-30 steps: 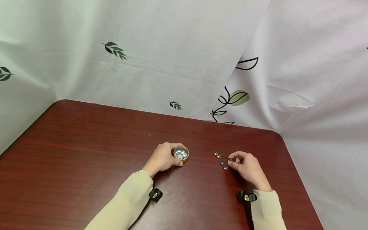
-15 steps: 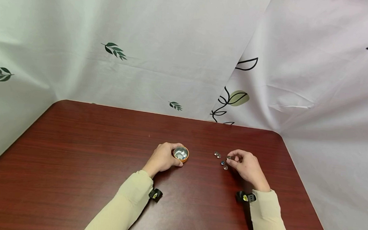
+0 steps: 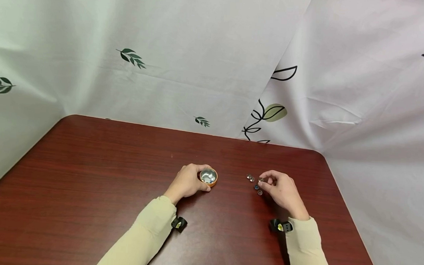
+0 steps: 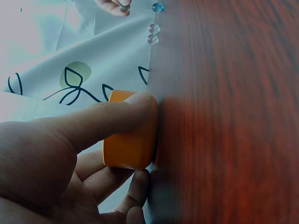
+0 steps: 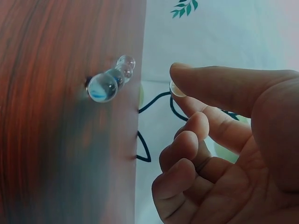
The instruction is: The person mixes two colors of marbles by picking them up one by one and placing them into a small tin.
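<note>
My left hand [image 3: 187, 181] grips a small round orange bowl [image 4: 128, 140] standing on the table, thumb on the near side and fingers on the far side. Its inside looks shiny and silvery; I cannot tell what lies in it. My right hand [image 3: 281, 191] pinches a clear glass marble [image 5: 176, 89] between thumb and index finger, held above the tabletop, its other fingers curled. Several more marbles lie on the table just left of that hand: a blue-tinted marble [image 3: 256, 187], a clear marble [image 3: 260, 193] near it, and a pair of marbles [image 3: 252, 179] farther back.
The dark red-brown wooden table [image 3: 105, 183] has rounded far corners. White cloth [image 3: 183, 67] printed with leaves hangs behind it and along both sides. Bare tabletop lies between the bowl and the marbles.
My right hand has shifted slightly left and away from me with the pinched marble, lifting it from the table. The left hand and bowl stay put.
</note>
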`<state>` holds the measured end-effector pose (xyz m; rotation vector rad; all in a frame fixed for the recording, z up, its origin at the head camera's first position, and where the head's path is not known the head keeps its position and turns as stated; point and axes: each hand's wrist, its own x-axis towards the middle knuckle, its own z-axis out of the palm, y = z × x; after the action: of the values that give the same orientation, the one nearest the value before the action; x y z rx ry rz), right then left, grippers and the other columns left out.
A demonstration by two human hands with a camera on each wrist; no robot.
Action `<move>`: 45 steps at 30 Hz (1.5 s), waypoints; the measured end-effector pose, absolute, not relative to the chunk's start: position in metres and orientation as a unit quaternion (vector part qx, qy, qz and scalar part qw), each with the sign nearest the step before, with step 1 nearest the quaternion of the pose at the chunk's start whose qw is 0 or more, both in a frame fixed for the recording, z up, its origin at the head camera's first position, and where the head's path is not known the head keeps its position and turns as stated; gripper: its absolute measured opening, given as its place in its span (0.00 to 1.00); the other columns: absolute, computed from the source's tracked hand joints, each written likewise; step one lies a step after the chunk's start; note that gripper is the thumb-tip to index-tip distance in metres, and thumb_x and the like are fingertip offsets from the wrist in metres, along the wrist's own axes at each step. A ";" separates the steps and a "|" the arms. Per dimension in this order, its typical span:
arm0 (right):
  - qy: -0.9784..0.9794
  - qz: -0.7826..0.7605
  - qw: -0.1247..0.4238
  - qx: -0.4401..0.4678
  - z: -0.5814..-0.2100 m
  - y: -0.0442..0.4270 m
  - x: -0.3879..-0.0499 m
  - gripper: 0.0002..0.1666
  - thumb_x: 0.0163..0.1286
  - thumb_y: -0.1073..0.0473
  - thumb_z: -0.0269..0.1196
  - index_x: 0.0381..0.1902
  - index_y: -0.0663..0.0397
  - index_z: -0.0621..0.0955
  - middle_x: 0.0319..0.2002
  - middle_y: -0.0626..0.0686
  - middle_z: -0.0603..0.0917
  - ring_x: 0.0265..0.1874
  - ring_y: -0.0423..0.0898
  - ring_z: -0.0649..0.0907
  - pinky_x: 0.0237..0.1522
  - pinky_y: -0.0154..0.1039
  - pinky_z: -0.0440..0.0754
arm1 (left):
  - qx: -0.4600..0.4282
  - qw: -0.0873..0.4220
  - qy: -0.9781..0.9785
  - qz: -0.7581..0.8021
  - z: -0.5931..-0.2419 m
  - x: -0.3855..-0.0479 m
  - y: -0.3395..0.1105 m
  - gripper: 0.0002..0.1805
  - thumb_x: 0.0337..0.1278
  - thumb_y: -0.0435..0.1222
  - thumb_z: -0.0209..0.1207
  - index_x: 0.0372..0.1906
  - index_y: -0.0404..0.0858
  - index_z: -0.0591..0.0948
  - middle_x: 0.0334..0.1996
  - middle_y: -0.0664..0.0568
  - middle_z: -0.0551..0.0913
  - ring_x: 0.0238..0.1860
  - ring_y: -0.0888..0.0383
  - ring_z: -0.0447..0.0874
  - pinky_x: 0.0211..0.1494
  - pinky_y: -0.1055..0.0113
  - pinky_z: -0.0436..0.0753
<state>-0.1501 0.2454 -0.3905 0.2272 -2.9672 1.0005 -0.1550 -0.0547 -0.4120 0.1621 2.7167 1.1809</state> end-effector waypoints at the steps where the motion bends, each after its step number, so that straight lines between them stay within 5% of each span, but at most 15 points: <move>1: -0.945 0.319 0.001 0.072 -0.390 0.245 -0.150 0.05 0.64 0.62 0.70 0.39 0.51 0.86 0.25 0.46 0.76 0.24 0.44 0.74 0.30 0.38 0.70 | 0.054 0.087 0.912 0.397 -0.412 -0.155 -0.055 0.33 0.40 0.36 0.80 0.58 0.53 0.85 0.49 0.52 0.85 0.58 0.43 0.74 0.55 0.51 0.76; 36: -0.929 0.355 -0.011 0.099 -0.379 0.215 -0.151 0.06 0.64 0.62 0.70 0.39 0.53 0.86 0.26 0.48 0.76 0.18 0.43 0.78 0.27 0.37 0.76 | 0.057 0.088 0.910 0.402 -0.411 -0.155 -0.055 0.34 0.40 0.36 0.80 0.59 0.53 0.84 0.50 0.51 0.85 0.58 0.43 0.74 0.55 0.51 0.76; 45: -0.931 0.344 0.002 0.118 -0.379 0.201 -0.152 0.05 0.63 0.62 0.71 0.36 0.49 0.86 0.26 0.45 0.76 0.23 0.42 0.73 0.29 0.36 0.71 | 0.057 0.089 0.911 0.399 -0.410 -0.154 -0.054 0.32 0.40 0.36 0.80 0.57 0.54 0.85 0.50 0.52 0.85 0.57 0.44 0.75 0.56 0.51 0.76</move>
<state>-0.1524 0.2014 -0.3795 0.3712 -2.9218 1.0806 -0.1537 -0.0543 -0.4102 0.1681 2.7106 1.1878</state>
